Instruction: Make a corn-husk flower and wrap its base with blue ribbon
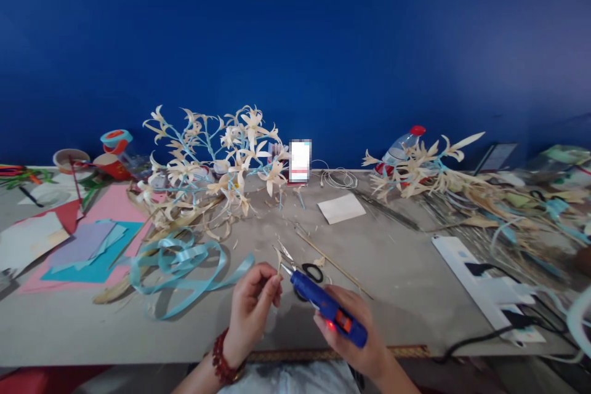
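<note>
My right hand (357, 326) is wrapped around a blue glue gun (327, 308) with a small red light lit on its side. The gun's nozzle points up and left, close to the fingertips of my left hand (253, 298). Those fingers pinch a small, curved, cream-coloured petal-like strip (279, 257), held upright near the nozzle tip. Black-handled scissors (313, 272) lie on the table just beyond, partly hidden by the gun. A loop of light blue ribbon (184, 308) is to the left of my left hand.
Cream flowers on blue-wrapped stems (252, 129) stand at the back, with another bunch (415, 163) to the right. A thin stick (337, 265), a white card (341, 208), a lit phone (300, 161), coloured papers (87, 246) and a power strip with cables (480, 289) lie around.
</note>
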The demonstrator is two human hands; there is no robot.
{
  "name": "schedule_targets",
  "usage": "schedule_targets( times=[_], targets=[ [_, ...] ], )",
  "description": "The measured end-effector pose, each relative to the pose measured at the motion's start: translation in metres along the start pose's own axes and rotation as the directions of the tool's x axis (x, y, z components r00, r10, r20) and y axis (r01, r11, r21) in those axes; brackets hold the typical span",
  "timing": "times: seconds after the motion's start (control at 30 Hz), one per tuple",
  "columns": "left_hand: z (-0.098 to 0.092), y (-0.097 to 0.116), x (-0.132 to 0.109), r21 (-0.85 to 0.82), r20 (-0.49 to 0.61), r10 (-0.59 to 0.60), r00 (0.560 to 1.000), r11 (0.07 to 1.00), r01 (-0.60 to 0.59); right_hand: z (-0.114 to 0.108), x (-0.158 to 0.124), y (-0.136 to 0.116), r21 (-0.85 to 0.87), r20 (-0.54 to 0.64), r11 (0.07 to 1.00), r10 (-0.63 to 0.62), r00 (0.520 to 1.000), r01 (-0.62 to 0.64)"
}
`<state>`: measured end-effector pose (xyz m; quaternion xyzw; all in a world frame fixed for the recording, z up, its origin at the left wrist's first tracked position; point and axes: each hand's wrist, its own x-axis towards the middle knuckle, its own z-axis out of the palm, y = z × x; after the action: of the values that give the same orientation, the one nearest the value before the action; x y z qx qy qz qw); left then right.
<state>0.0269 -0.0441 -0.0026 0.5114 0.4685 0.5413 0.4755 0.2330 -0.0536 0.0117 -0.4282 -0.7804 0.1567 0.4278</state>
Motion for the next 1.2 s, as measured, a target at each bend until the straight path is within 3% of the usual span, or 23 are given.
schedule_targets(
  times=[0.23,0.4,0.7,1.2],
  targets=[
    [-0.0004,-0.0014,-0.0011,0.019,0.002,0.015,1.000,1.000,-0.015,-0.0013,0.0020,-0.0012,0.000,0.083,1.000,0.005,0.997,-0.005],
    [0.0000,0.0006,-0.0015,0.024,-0.003,0.022,1.000,0.999,-0.022,-0.0017,0.0013,-0.0007,-0.021,0.029,0.999,-0.027,0.999,0.027],
    [-0.0006,-0.0002,-0.0016,0.023,0.000,0.017,1.000,1.000,-0.017,-0.0011,-0.0018,0.0005,-0.011,0.072,1.000,0.009,0.997,-0.008],
    [-0.0009,0.0004,-0.0016,0.022,-0.004,0.025,1.000,0.999,-0.025,-0.0028,-0.0003,-0.0051,-0.022,0.070,0.998,-0.049,0.996,0.051]
  ],
)
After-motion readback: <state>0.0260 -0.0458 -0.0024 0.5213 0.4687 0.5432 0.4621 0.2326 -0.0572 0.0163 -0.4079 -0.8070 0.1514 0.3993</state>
